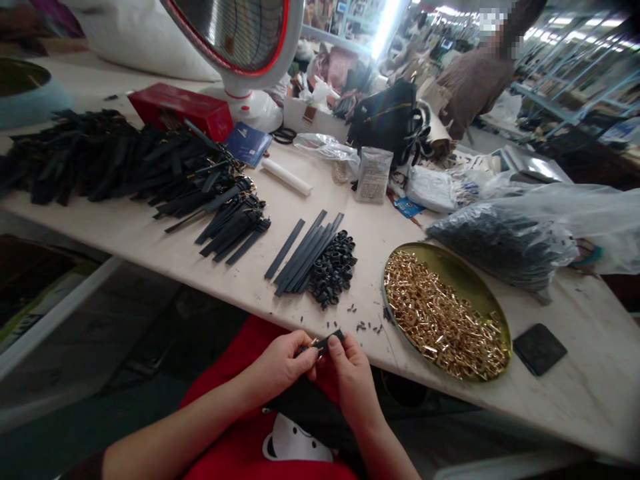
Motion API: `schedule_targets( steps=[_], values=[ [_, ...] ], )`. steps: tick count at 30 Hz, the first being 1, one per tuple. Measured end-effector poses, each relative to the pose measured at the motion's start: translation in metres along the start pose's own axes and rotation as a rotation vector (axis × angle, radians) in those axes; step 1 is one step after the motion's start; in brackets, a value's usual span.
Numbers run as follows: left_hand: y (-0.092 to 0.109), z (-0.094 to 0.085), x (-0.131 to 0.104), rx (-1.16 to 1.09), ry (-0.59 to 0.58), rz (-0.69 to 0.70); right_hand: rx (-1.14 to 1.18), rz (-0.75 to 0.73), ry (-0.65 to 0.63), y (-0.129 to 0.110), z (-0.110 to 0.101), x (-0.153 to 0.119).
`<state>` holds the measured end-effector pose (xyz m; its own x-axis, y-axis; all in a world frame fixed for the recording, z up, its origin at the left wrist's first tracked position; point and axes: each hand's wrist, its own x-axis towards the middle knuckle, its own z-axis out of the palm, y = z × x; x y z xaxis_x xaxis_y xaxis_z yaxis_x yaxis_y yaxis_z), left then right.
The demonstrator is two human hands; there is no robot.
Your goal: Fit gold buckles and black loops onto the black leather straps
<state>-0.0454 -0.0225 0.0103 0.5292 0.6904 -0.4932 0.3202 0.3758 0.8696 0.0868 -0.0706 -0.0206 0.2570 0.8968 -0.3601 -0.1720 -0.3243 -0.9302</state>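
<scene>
Just off the table's near edge, my left hand [286,363] and my right hand [354,377] meet over a short black strap [329,340]. Both are closed, thumbs on top. A small gold-coloured metal piece, probably a buckle, shows between the fingertips; most of it is hidden. Beyond my hands lie several flat black strips [306,257] and a heap of small black loops [333,270]. On the right, a round gold-coloured tin [457,263] holds many small gold metal fittings [440,317]. To the left, black straps with gold hardware [235,223] form a long pile.
A heater [250,110] stands at the back near a red box [180,110] and a blue booklet [247,145]. A white roll [287,177], a black bag [383,123] and a plastic bag of dark pieces [505,237] lie around. A black square [540,349] sits right of the tin.
</scene>
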Motion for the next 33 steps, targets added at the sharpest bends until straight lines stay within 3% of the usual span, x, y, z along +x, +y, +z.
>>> schedule_targets(
  steps=[4,8,11,16,23,27,33],
  values=[
    [-0.006,0.005,-0.003,0.012,0.035,-0.016,-0.19,-0.142,0.079,-0.001,-0.001,-0.008],
    [-0.016,0.009,-0.011,0.095,0.121,0.117,-0.4,-0.333,0.039,0.002,-0.002,-0.021],
    [-0.018,0.01,-0.021,0.197,0.128,0.156,-0.369,-0.266,0.008,0.005,-0.006,-0.027],
    [-0.016,0.007,-0.036,0.206,-0.008,0.137,-0.146,-0.053,-0.148,0.004,-0.011,-0.033],
    [-0.022,0.002,-0.029,0.033,0.067,0.123,-0.267,-0.239,-0.143,0.001,0.0,-0.037],
    [-0.017,-0.004,-0.021,0.11,0.029,0.216,-0.322,-0.222,-0.313,-0.013,-0.009,-0.01],
    [-0.015,-0.014,0.006,0.181,0.122,0.153,-0.722,-0.453,0.034,-0.025,-0.027,0.074]
  ],
)
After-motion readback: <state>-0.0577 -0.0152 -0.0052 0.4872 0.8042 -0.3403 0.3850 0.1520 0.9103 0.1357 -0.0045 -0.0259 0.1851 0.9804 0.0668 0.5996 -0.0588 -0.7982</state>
